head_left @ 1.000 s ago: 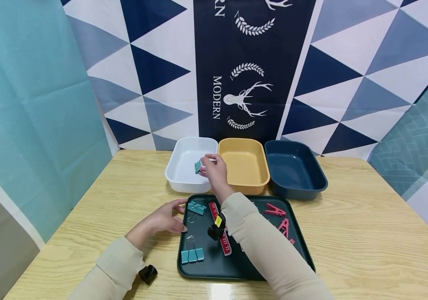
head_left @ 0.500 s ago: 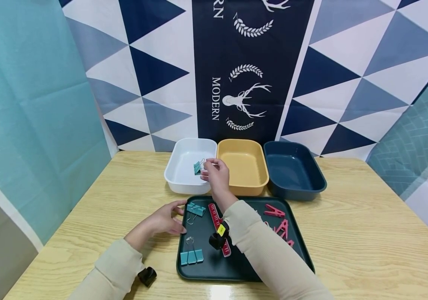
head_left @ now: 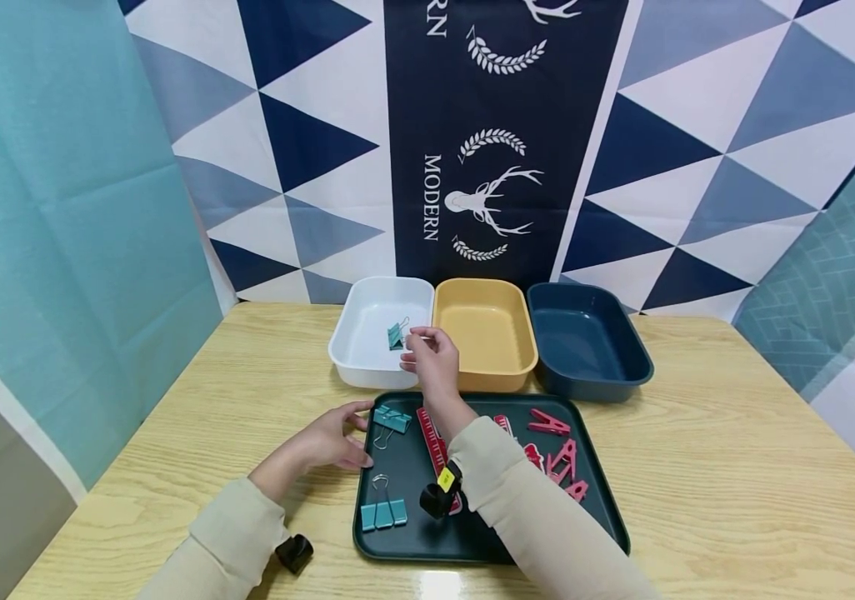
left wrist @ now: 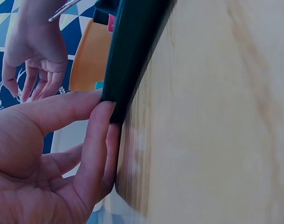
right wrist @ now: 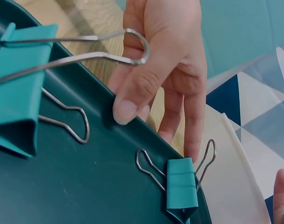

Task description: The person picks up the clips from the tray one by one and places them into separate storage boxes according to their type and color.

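My left hand [head_left: 333, 437] grips the left rim of a dark green tray [head_left: 416, 537], its thumb over the rim in the right wrist view. On the tray near it lie two teal binder clips, the far one [head_left: 393, 418] and the near one [head_left: 385, 514], with wire handles folded out. My right hand [head_left: 435, 358] hovers over the right side of the white bin [head_left: 356, 375], fingers loosely bent with nothing between them. Just left of its fingertips, a teal binder clip [head_left: 395, 337] sits in the bin. In the left wrist view, the right hand [left wrist: 37, 60] hangs with fingers apart.
A yellow bin [head_left: 483, 312] and a dark blue bin [head_left: 585, 333] stand right of the white one. Several pink clothespins [head_left: 549, 422] lie on the tray's right side. Red and white pieces, one a long strip [head_left: 432, 437], are partly hidden by the right arm.
My right hand has let go of the teal binder clip and drawn back slightly toward the front right. The clip stays in the white bin. My left hand keeps its place.
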Demonstrator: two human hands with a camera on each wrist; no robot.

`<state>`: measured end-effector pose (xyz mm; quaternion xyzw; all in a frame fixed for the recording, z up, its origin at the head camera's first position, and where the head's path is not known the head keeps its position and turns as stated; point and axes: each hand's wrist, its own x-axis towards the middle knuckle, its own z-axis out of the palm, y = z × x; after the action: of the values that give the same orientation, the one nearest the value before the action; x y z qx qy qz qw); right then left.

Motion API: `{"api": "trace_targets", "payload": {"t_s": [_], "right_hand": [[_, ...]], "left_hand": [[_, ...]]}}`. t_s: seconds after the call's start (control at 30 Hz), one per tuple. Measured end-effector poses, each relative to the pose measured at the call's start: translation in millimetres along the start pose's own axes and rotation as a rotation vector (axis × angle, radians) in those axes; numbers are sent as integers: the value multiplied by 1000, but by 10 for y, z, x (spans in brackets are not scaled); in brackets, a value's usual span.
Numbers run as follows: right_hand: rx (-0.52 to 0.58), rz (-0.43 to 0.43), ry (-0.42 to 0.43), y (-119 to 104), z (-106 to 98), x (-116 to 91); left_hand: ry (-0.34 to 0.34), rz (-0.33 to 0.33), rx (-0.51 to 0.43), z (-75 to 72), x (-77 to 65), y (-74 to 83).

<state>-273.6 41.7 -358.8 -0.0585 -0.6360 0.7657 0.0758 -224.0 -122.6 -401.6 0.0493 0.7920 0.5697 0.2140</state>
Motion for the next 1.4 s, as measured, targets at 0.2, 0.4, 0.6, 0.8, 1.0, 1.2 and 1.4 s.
{"api": "trace_targets", "payload": {"t_s": [0.2,0.4,0.6,0.8,1.0,1.2,1.4], "right_hand": [[-21,-21,-6,21,-13,-62],[-8,-24,4,61,-33,-101],[4,-12,6,118,-62,-129],[11,-12,14,153,-82,-153],[14,-21,-7,174,-98,-177],[12,7,-34,214,-89,-217],[-38,35,-74,277,-95,-235]], "left_hand": [[1,-2,2,2,4,3],[3,0,2,3,4,5],[2,-2,0,5,2,5],[-1,3,-1,3,-6,-2],[-7,16,1,-2,-2,-10],[-5,8,3,-10,-6,-5],[-9,9,4,-11,-10,-5]]}}
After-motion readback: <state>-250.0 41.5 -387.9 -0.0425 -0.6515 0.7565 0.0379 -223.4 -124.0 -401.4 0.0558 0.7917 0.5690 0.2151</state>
